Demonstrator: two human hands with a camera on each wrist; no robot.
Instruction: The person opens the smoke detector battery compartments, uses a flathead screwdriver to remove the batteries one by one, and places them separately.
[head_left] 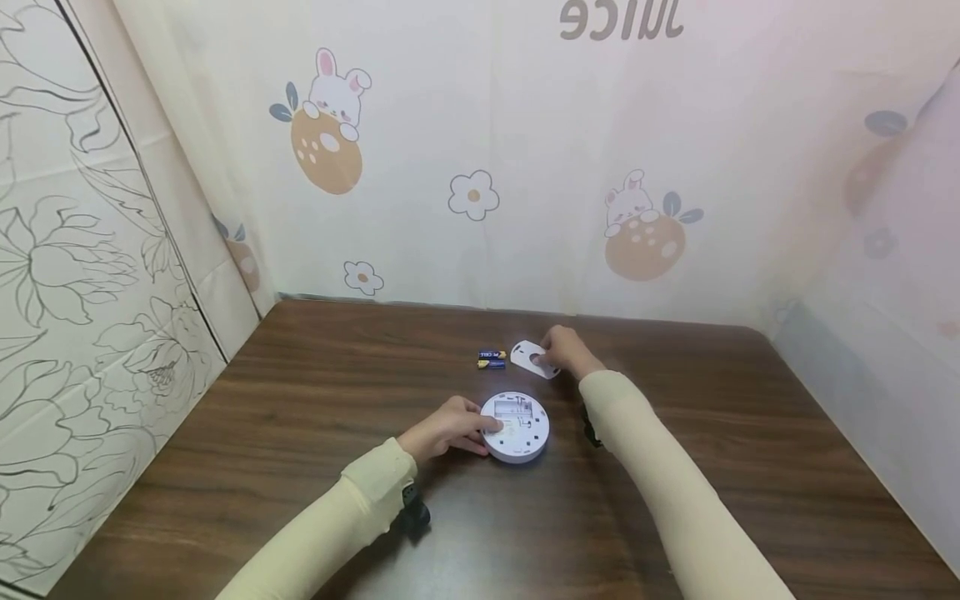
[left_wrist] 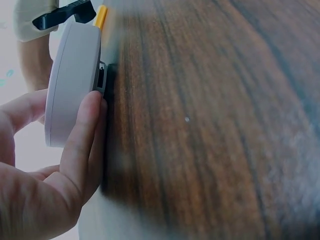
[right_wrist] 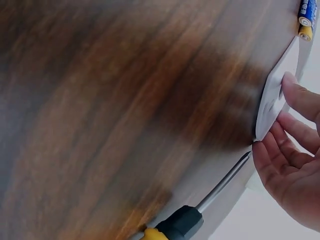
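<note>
My left hand (head_left: 452,427) grips a round white device (head_left: 517,442) by its left side, thumb on the upper face and fingers at the lower edge. That face shows a rectangular battery compartment (head_left: 513,407) that looks bare. In the left wrist view the device's smooth side wall (left_wrist: 75,80) stands between thumb and fingers. Farther back, my right hand (head_left: 572,354) pinches the right end of a flat white mounting plate (head_left: 523,351) with a round hole. The right wrist view shows the thumb on the plate (right_wrist: 277,75), its near edge at the fingertips.
Two blue-and-yellow batteries (head_left: 491,356) lie side by side left of the plate. A screwdriver (right_wrist: 220,187) with a black-and-yellow handle lies by my right hand; the head view does not show it. Patterned curtains (head_left: 480,250) hang behind the dark wooden table (head_left: 315,400).
</note>
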